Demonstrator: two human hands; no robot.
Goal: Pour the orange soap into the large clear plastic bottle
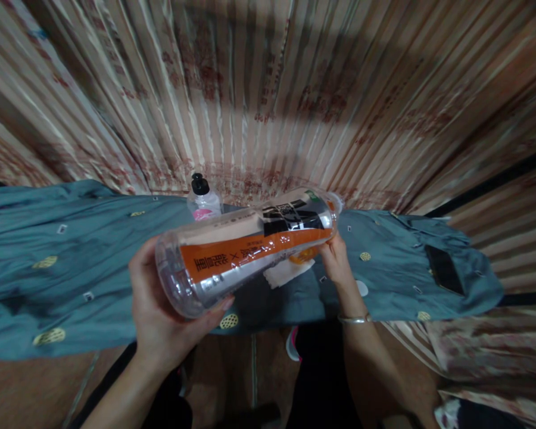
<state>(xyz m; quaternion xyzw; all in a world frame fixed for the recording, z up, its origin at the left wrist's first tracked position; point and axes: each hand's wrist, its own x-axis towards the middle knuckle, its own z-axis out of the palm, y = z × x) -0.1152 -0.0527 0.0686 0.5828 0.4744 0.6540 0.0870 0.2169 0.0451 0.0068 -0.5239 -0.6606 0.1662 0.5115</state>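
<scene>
A large clear plastic bottle [245, 247] with an orange, black and silver label lies tilted in the air between my hands. Its wide base points to the left and its other end is raised to the right. My left hand [163, 319] wraps around the base, thumb along the near side. At the far right end my right hand [335, 256] grips the bottle from below; most of its fingers are hidden behind it. Beneath the bottle, a white piece of paper or cloth [286, 274] and an orange item [302, 256] are partly covered from view.
A teal patterned cloth [93, 256] covers the narrow surface before me. On it stand a small clear bottle with a black cap [206, 205], a black phone [445, 270] at right and a white round item [361, 288]. A pleated curtain [259, 89] hangs behind.
</scene>
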